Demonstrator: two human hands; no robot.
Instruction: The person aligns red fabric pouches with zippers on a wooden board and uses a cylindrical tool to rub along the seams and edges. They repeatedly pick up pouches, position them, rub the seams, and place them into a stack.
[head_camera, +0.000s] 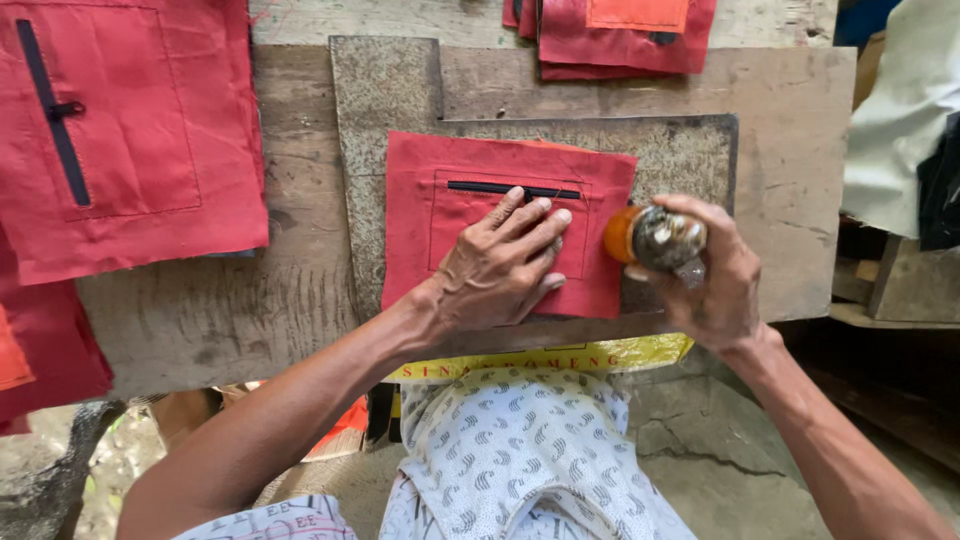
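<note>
A red fabric piece (420, 215) with a sewn pocket outline and a short black zipper (512, 188) lies on a dark grey board (385, 95). My left hand (500, 268) rests flat on the fabric, fingers spread just below the zipper. My right hand (705, 275) grips a small bottle (655, 238) with an orange end, held on its side at the fabric's right edge, the orange end touching or nearly touching the cloth.
Another red fabric piece (130, 140) with a black zipper lies at the left on the worn wooden table (790, 120). A stack of red and orange pieces (625, 35) sits at the top. Pale cloth (895, 130) hangs at the right. A yellow printed sheet (560, 358) sticks out under the board.
</note>
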